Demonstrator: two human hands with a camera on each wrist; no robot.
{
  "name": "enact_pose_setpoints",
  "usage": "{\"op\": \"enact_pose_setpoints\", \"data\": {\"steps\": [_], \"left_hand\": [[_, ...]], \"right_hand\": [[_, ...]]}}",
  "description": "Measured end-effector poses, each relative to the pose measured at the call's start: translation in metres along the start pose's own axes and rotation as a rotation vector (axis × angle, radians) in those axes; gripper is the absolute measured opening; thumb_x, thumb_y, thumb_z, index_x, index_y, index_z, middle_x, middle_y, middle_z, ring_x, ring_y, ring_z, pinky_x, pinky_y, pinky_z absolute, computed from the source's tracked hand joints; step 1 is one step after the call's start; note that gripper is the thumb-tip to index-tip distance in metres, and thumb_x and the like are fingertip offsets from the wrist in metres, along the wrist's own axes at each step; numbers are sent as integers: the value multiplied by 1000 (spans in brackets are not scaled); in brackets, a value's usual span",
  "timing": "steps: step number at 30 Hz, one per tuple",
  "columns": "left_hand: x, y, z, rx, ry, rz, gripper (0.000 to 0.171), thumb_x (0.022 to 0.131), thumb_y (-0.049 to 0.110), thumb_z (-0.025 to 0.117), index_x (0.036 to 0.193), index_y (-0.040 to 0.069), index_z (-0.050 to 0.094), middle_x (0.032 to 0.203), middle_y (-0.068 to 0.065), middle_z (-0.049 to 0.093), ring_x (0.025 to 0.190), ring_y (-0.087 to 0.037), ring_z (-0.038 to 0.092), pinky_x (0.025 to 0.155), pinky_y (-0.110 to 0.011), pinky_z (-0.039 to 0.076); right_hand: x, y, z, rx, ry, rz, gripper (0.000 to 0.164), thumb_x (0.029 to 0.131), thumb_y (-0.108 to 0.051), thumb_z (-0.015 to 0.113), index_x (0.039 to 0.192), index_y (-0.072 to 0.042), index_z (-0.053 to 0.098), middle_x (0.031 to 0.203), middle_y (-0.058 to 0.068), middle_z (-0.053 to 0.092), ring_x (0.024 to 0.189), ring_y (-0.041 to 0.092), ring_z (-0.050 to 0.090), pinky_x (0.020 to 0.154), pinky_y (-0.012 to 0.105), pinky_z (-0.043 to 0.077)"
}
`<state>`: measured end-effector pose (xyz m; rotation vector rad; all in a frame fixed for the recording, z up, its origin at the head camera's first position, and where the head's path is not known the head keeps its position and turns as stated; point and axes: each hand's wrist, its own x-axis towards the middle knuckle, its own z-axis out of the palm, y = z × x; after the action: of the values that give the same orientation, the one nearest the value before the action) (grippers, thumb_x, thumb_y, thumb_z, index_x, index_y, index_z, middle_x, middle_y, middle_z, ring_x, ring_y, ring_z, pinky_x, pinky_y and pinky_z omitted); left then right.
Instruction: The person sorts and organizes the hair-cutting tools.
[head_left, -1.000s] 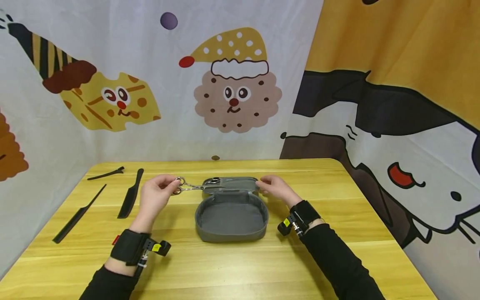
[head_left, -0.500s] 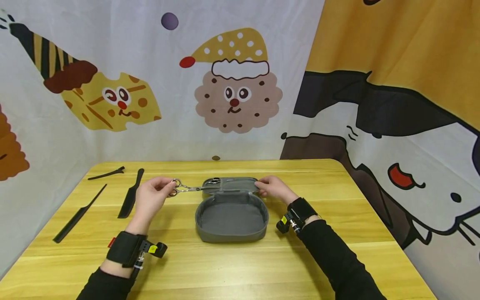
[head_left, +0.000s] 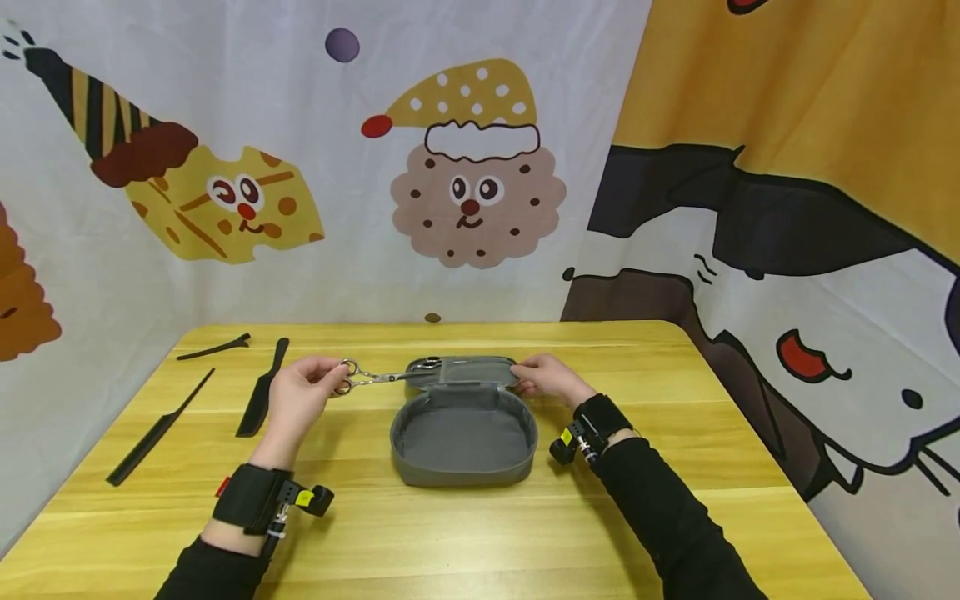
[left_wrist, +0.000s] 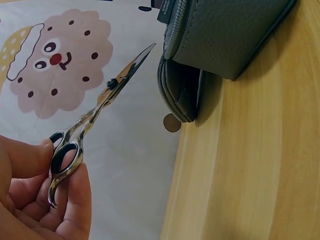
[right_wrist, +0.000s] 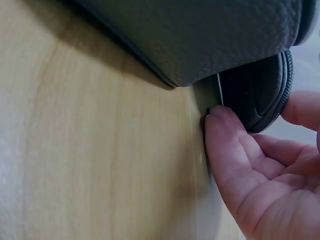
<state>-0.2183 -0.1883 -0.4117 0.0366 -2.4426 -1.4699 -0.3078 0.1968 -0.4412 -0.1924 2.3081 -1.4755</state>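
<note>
My left hand (head_left: 303, 398) pinches a pair of silver hairdressing scissors (head_left: 373, 379) by the finger rings. The blades point right, towards the raised lid (head_left: 483, 371) of a grey zip case (head_left: 465, 477). In the left wrist view the scissors (left_wrist: 111, 92) are in the air, apart from the case, thumb on a ring. Metal rings of another tool (head_left: 429, 362) show at the lid's left side. My right hand (head_left: 551, 377) holds the lid's right edge. In the right wrist view, thumb and fingers of that hand (right_wrist: 265, 180) lie either side of the zipped edge.
On the left of the wooden table (head_left: 465, 550) lie a black hair clip (head_left: 213, 347), a wide black comb (head_left: 260, 396) and a black tail comb (head_left: 157, 433). A cartoon-printed curtain (head_left: 480, 292) hangs behind the far edge.
My left hand has drawn slightly left with the scissors, mostly in the first half second. My right hand stays at the lid's edge, and the case keeps its place.
</note>
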Motion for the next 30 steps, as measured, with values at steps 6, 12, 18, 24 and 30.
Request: {"op": "enact_pose_setpoints", "data": {"steps": [6,12,18,24,30], "left_hand": [[-1,-3,0,-22,-13,-13,24,97,18,67,108,-2,72,89,-15,71,71,-8,65,66,-24,56],[-2,-5,1,-44,-22,-35,26,97,20,66,110,-2,71,91,-16,70,72,-7,65,71,-33,58],[-1,-7,1,-57,-12,-52,25,97,19,67,109,-3,71,90,-15,70,72,-7,66,72,-35,59],[0,-8,0,-114,-27,-89,27,97,18,67,111,-5,70,90,-15,70,72,-7,66,73,-32,59],[3,-7,-2,-134,-52,-116,29,97,18,66,115,-5,69,90,-12,69,73,-7,66,74,-31,59]], "right_hand": [[-1,-1,2,-56,11,-19,36,103,-14,54,126,12,59,107,19,69,92,24,70,81,35,57],[-2,-2,4,-26,44,-18,33,103,-11,54,126,12,59,112,20,67,90,23,70,85,38,56],[-2,-3,7,-2,104,-35,38,102,-9,55,133,14,53,123,27,61,104,30,66,92,39,53],[-3,-4,11,67,172,-79,42,101,-6,55,138,12,48,127,27,57,116,36,59,95,39,52],[-5,-4,14,116,240,-143,42,100,-4,57,138,11,48,126,28,58,112,34,59,97,44,50]]}}
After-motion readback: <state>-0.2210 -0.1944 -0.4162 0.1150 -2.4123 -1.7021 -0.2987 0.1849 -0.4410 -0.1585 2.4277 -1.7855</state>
